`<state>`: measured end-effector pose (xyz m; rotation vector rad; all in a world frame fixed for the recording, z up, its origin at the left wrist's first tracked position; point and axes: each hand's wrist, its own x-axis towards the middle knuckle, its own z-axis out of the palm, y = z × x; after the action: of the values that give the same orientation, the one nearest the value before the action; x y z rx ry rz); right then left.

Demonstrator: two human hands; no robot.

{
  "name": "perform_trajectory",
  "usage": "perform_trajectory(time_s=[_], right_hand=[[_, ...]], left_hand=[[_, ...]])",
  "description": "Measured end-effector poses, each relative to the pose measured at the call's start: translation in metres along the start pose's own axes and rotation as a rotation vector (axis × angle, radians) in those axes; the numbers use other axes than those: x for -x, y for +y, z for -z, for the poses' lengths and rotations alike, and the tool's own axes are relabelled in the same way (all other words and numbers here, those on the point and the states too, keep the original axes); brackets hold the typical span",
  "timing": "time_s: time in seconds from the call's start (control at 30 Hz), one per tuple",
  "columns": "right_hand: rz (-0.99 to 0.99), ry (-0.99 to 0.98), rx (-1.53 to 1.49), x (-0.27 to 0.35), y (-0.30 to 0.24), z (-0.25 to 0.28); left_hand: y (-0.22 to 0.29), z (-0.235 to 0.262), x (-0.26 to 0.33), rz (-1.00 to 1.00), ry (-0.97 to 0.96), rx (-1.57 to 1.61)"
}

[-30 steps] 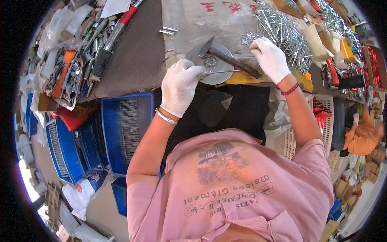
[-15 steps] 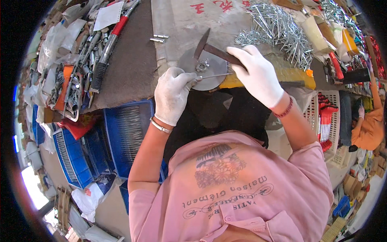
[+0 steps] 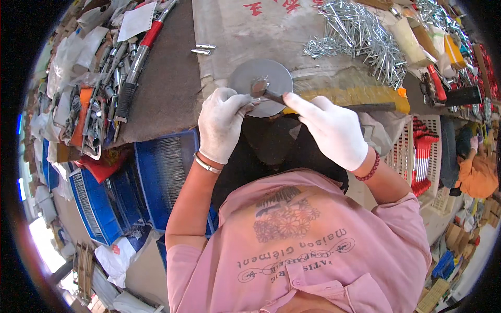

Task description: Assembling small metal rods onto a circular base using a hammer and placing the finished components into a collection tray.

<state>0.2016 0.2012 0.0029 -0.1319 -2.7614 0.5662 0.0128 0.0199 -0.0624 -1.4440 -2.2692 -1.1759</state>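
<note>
**Hammer lowered to the disc; both gloved hands closed in at its near edge**

Left to right. Blue plastic crates (image 3: 162, 177) of thin metal rods stand at the person's left, below a heap of red- and black-handled tools (image 3: 128, 78). The left hand (image 3: 222, 125), in a white glove, is pinched shut on a small metal part (image 3: 259, 86) held against the round grey metal disc (image 3: 261, 83) on the bench. The right hand (image 3: 329, 130), also gloved, is wrapped around the handle of a hammer (image 3: 274, 95), whose head now rests low beside the part; a second ago the hammer lay angled higher over the disc and the hands stood farther apart. This closing suggests that the work has passed from the swing to setting or checking the part. A pile of bright metal pins (image 3: 360, 36) lies beyond, and a white basket (image 3: 422, 151) of red-handled pieces stands to the right.
</note>
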Motion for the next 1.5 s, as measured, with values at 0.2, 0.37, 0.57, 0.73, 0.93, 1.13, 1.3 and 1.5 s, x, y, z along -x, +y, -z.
perform_trajectory(time_s=[0.2, 0.37, 0.57, 0.73, 0.93, 1.13, 1.3, 1.5], right_hand=[[-0.050, -0.138, 0.126, 0.007, 0.001, -0.010], [-0.104, -0.011, -0.168, -0.012, 0.009, -0.011], [0.048, 0.170, 0.272, -0.037, 0.023, -0.014], [-0.083, -0.068, 0.139, -0.017, -0.002, -0.032], [-0.362, -0.285, -0.707, 0.002, -0.008, -0.051], [-0.639, -0.439, -0.881, -0.001, -0.034, -0.043], [-0.475, -0.433, -0.728, -0.006, -0.051, -0.053], [-0.366, -0.016, -0.662, -0.020, -0.030, -0.051]], left_hand=[[-0.003, -0.001, 0.002, 0.043, 0.037, 0.079], [0.000, 0.003, 0.001, 0.016, 0.037, 0.053], [-0.003, 0.009, 0.002, 0.067, -0.017, 0.202], [-0.002, 0.008, 0.007, 0.065, 0.027, 0.191], [0.026, 0.002, 0.036, 0.178, 0.162, 0.080], [0.055, 0.012, 0.034, 0.963, -0.070, 0.716], [0.051, 0.028, 0.041, 0.983, -0.036, 0.719], [0.025, 0.070, 0.071, 1.028, 0.345, 0.823]])
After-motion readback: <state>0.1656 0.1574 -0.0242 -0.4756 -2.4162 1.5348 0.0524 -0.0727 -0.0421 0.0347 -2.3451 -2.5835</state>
